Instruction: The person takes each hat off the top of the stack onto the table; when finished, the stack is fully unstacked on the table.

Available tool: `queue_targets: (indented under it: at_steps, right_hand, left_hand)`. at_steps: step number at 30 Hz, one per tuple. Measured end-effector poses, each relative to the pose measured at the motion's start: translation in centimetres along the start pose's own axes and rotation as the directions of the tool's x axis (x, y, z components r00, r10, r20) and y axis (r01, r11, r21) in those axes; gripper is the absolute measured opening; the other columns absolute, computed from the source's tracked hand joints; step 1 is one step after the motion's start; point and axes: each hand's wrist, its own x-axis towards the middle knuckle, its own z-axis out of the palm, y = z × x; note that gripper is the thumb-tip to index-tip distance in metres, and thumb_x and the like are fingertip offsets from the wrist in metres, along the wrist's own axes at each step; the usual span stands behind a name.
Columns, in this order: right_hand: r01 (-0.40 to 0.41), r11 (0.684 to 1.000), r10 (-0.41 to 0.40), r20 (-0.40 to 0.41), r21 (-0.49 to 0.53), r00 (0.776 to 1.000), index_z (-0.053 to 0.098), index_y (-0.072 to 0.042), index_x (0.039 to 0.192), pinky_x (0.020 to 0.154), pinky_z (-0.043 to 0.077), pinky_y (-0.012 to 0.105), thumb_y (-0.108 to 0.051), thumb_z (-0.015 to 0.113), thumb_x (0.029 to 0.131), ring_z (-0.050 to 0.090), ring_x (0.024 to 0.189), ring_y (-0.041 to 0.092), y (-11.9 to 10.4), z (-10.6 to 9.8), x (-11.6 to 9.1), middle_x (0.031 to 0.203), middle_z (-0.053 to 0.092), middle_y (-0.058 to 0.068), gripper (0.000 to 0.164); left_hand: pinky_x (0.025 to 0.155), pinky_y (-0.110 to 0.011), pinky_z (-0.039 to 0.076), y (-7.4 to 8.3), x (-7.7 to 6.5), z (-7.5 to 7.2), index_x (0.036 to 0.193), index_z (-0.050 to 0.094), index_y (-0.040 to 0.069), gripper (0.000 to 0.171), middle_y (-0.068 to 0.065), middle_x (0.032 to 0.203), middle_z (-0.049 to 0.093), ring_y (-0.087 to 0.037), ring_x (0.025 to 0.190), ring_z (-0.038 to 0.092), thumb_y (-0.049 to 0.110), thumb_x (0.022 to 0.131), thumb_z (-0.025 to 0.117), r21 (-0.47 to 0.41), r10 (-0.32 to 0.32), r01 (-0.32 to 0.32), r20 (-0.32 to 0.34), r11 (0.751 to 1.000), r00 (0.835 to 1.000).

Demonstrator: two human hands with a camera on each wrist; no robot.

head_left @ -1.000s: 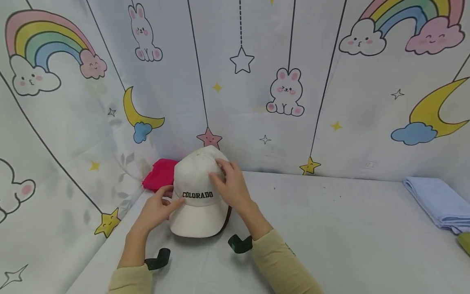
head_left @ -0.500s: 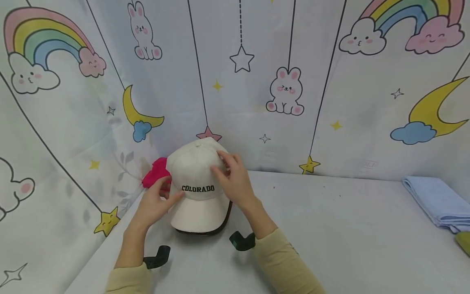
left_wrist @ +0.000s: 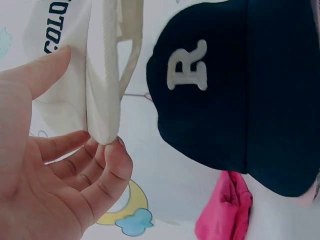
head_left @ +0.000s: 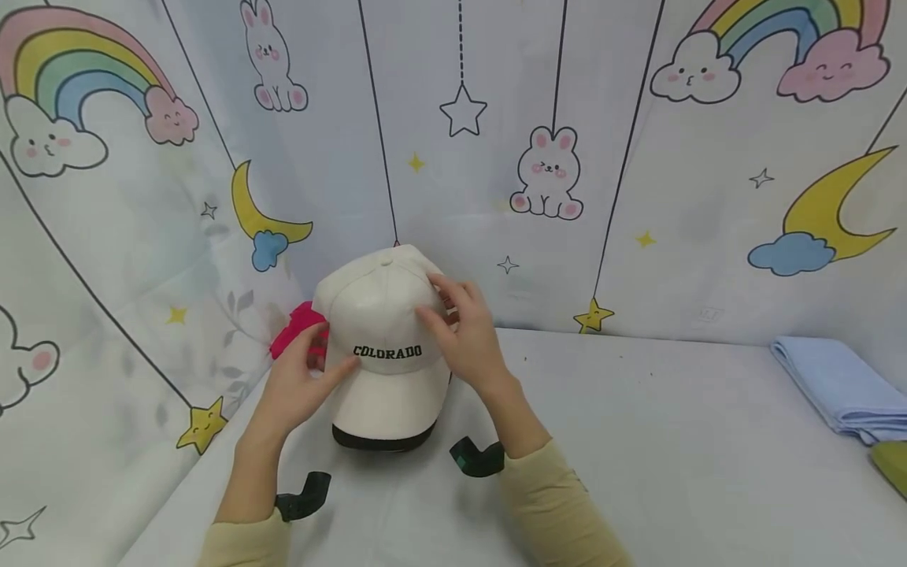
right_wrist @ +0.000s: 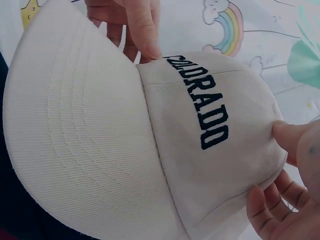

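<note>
Both hands hold a cream baseball cap (head_left: 386,307) with dark COLORADO lettering, its brim pointing toward me. My left hand (head_left: 294,386) grips its left side, the thumb on the front by the first letters and the fingers curled at the edge in the left wrist view. My right hand (head_left: 464,335) pinches the crown's upper right, thumb in front. A dark navy cap (left_wrist: 210,100) with a pale letter R stands behind and below the cream one; in the head view only its dark brim (head_left: 383,438) shows. Bright pink cloth (head_left: 294,331) peeks out behind the left hand.
A folded light blue cloth (head_left: 843,386) lies at the table's right, with a green item (head_left: 891,465) cut off by the frame edge. A printed curtain (head_left: 553,260) with bunnies and stars closes off the back and left of the white table (head_left: 602,441).
Both hands have raised the cream cap and shifted it slightly, keeping their hold. More of the dark brim shows beneath it, and the pink cloth is more covered.
</note>
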Motion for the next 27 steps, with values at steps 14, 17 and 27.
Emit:
queue_targets:
  at_steps: [14, 17, 27]
  right_hand:
    - [-0.004, 1.0, 0.004, -0.004, -0.021, 1.0, 0.06, -0.004, 0.137, 0.078, 0.054, 0.04, -0.014, 0.071, 0.096, 0.055, 0.099, 0.022, 0.5, -3.3, 0.1, 0.112, 0.053, 0.012, 0.044]
    - [-0.007, 0.999, 0.007, -0.001, -0.041, 1.0, 0.06, -0.004, 0.137, 0.078, 0.054, 0.041, -0.013, 0.071, 0.096, 0.055, 0.099, 0.021, 0.7, -4.2, -0.1, 0.113, 0.054, 0.011, 0.043]
    - [-0.002, 0.998, 0.0, -0.033, -0.066, 0.999, 0.06, -0.004, 0.137, 0.077, 0.053, 0.037, -0.011, 0.071, 0.096, 0.055, 0.099, 0.022, 0.9, -7.4, -0.3, 0.113, 0.055, 0.012, 0.042]
  left_hand:
    - [0.072, -0.036, 0.056, 2.8, 0.1, 1.6, 0.143, 0.046, 0.003, 0.073, -0.013, 0.119, 0.059, -0.026, 0.092, 0.058, 0.035, 0.087, 0.08, 0.003, 0.059, -0.059, -0.022, 0.998, 0.998]
    - [0.071, -0.035, 0.056, 3.3, 0.5, 2.3, 0.142, 0.047, 0.003, 0.071, -0.013, 0.12, 0.058, -0.025, 0.09, 0.058, 0.032, 0.087, 0.08, 0.011, 0.084, -0.084, -0.007, 0.996, 0.996]
    - [0.07, -0.039, 0.057, 5.4, 1.8, 4.2, 0.144, 0.046, 0.002, 0.072, -0.014, 0.121, 0.057, -0.026, 0.088, 0.06, 0.028, 0.086, 0.08, -0.027, 0.154, -0.154, -0.003, 0.988, 0.988]
